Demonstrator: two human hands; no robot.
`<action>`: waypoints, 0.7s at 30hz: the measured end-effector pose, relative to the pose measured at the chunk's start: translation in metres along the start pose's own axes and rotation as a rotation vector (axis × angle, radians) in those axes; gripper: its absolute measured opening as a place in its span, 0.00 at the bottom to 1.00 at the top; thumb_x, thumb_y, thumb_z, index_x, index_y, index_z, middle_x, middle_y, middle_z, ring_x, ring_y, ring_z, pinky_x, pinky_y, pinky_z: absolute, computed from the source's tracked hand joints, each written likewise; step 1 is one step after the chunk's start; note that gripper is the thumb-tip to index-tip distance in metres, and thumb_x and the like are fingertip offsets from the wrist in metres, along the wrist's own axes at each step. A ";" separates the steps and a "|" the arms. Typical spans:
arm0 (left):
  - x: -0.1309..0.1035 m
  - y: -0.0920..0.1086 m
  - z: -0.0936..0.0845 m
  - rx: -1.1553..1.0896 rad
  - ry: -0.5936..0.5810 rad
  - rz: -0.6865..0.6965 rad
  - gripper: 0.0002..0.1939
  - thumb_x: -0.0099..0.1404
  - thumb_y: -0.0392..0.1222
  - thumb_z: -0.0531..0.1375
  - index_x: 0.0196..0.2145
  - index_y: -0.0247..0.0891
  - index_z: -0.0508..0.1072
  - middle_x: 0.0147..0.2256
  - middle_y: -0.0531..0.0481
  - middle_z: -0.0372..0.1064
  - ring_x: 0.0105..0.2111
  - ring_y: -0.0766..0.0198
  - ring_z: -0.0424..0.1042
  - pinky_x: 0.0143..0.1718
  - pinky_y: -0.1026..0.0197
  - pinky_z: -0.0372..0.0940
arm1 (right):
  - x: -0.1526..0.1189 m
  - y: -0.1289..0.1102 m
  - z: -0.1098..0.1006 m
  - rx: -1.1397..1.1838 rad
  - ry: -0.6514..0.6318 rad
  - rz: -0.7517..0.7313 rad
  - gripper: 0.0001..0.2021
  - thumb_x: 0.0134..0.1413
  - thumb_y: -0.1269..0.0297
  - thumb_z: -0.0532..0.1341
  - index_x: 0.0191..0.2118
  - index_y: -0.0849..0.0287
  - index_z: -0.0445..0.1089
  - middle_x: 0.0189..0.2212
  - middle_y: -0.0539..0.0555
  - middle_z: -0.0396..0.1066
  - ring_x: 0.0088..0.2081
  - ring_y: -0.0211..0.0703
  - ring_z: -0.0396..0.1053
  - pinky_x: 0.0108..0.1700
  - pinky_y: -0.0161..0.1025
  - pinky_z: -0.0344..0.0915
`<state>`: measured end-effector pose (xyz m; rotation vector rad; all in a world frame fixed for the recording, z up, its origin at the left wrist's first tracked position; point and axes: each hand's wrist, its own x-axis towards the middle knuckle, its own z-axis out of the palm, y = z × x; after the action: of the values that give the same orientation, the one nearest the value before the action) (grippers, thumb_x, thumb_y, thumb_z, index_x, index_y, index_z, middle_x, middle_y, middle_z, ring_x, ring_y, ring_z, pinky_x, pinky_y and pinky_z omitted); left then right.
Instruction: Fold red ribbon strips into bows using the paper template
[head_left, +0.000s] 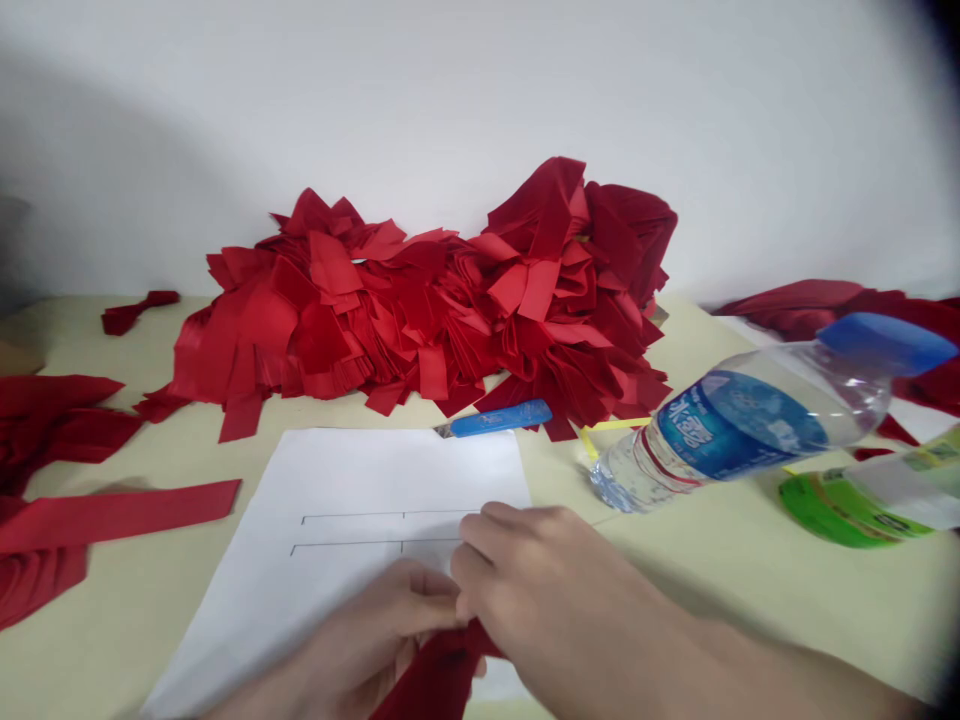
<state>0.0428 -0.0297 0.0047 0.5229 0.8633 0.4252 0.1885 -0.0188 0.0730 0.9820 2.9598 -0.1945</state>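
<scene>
A red fabric strip [439, 675] is gripped by both hands above a white sheet of paper [375, 465]. My left hand [382, 625] pinches it from the left, its thumb pressed near the strip's upper end. From the right, my right hand [525, 575] closes on the same end with bent fingers, which hide part of the strip. Ruled black lines with short end marks run across the paper. At the sheet's far edge lies a blue utility knife [495, 418].
A large heap of red strips [420, 310] lies against the wall. More red strips [67, 430] lie at the left. On the right stand a water bottle [742, 420] with a blue cap and a green-based bottle [847, 505]. Red fabric [802, 305] lies behind them.
</scene>
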 end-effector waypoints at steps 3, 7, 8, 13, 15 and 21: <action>-0.007 0.008 0.002 -0.059 0.066 -0.008 0.10 0.47 0.37 0.65 0.15 0.33 0.69 0.14 0.56 0.62 0.19 0.72 0.59 0.24 0.67 0.53 | -0.008 -0.017 0.007 -0.229 0.244 0.060 0.06 0.43 0.78 0.56 0.25 0.61 0.67 0.21 0.53 0.66 0.23 0.43 0.62 0.22 0.39 0.52; -0.008 0.008 -0.002 -0.167 0.183 0.025 0.09 0.50 0.41 0.67 0.22 0.34 0.72 0.19 0.53 0.67 0.22 0.68 0.65 0.27 0.66 0.58 | -0.023 -0.022 0.013 -0.191 0.317 0.145 0.08 0.46 0.78 0.53 0.29 0.60 0.66 0.23 0.51 0.66 0.23 0.42 0.62 0.23 0.39 0.55; -0.006 0.007 -0.005 -0.180 0.179 0.049 0.09 0.52 0.42 0.66 0.24 0.34 0.72 0.21 0.52 0.69 0.22 0.68 0.66 0.27 0.66 0.58 | -0.026 -0.020 0.013 -0.153 0.310 0.165 0.09 0.48 0.78 0.53 0.31 0.60 0.67 0.23 0.51 0.66 0.24 0.41 0.63 0.23 0.38 0.55; 0.000 0.006 -0.018 -0.183 0.005 0.227 0.08 0.60 0.41 0.60 0.26 0.35 0.72 0.26 0.50 0.70 0.27 0.69 0.66 0.29 0.67 0.59 | -0.032 -0.003 0.012 0.187 0.283 0.274 0.08 0.55 0.74 0.52 0.31 0.57 0.67 0.25 0.48 0.67 0.25 0.37 0.65 0.26 0.35 0.56; 0.001 0.006 -0.021 -0.148 -0.042 0.269 0.08 0.62 0.40 0.58 0.28 0.35 0.73 0.28 0.49 0.70 0.29 0.68 0.66 0.33 0.66 0.60 | -0.030 0.003 0.012 0.326 0.274 0.328 0.09 0.58 0.71 0.52 0.32 0.55 0.68 0.26 0.47 0.67 0.27 0.36 0.65 0.29 0.34 0.58; 0.000 0.008 -0.022 -0.076 -0.078 0.322 0.08 0.64 0.39 0.56 0.31 0.35 0.73 0.32 0.48 0.67 0.35 0.65 0.65 0.38 0.63 0.59 | -0.022 0.018 0.012 0.551 0.242 0.448 0.09 0.57 0.72 0.53 0.31 0.54 0.68 0.29 0.44 0.70 0.28 0.32 0.64 0.30 0.31 0.55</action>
<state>0.0243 -0.0178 -0.0023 0.6071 0.6857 0.7243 0.2166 -0.0193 0.0608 1.8074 2.8267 -0.9707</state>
